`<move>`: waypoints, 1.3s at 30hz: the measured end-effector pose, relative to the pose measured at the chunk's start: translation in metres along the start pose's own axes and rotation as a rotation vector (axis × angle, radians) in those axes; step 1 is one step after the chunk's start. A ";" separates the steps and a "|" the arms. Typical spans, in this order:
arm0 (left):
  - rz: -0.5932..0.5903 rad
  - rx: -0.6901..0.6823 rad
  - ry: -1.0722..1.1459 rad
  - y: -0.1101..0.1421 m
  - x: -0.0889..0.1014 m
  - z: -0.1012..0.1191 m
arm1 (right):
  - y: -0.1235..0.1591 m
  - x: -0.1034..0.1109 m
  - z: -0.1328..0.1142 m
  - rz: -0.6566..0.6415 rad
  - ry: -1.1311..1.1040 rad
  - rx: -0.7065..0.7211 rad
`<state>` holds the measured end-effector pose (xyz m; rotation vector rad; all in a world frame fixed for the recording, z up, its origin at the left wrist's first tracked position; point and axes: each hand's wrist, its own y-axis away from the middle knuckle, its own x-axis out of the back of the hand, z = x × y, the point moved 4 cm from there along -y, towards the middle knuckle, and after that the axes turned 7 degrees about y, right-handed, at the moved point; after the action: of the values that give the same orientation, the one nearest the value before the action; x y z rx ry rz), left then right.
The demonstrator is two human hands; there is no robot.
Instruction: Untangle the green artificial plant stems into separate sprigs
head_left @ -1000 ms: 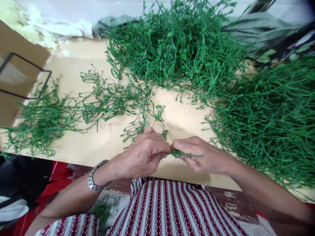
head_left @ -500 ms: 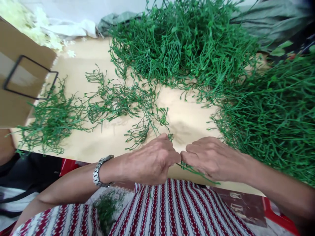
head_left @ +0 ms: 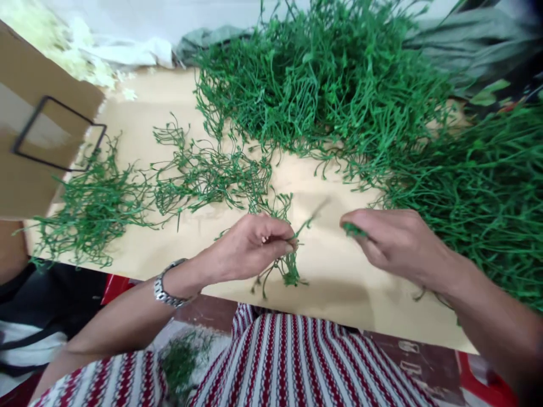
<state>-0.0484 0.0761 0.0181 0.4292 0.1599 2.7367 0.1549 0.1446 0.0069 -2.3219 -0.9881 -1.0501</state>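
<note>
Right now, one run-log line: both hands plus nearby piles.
left hand: pinching green sprig | right hand: closed on green stems | hands: apart, above tabletop | beyond: large green pile

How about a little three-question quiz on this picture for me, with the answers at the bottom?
1. True or false: the left hand is touching the right hand.
2. Which wrist wears the silver band? A: the right one. B: the left one. C: both.
3. Fill in the blank: the plant stems pinched in the left hand are ____ in colour.

Key:
1. False; there is a gap between them.
2. B, the left one.
3. green
</note>
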 end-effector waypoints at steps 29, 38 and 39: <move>0.435 -0.025 0.364 0.004 -0.016 -0.025 | -0.021 -0.069 -0.037 0.099 -0.446 -0.097; 0.165 0.020 -0.110 0.000 -0.010 -0.005 | -0.020 -0.052 -0.046 0.067 -0.066 0.187; 0.131 -0.010 -0.138 0.000 -0.010 -0.003 | -0.020 -0.050 -0.048 0.051 -0.016 0.230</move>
<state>-0.0406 0.0725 0.0127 0.6447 0.0844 2.8215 0.0937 0.1070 -0.0001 -2.1588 -0.9936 -0.8507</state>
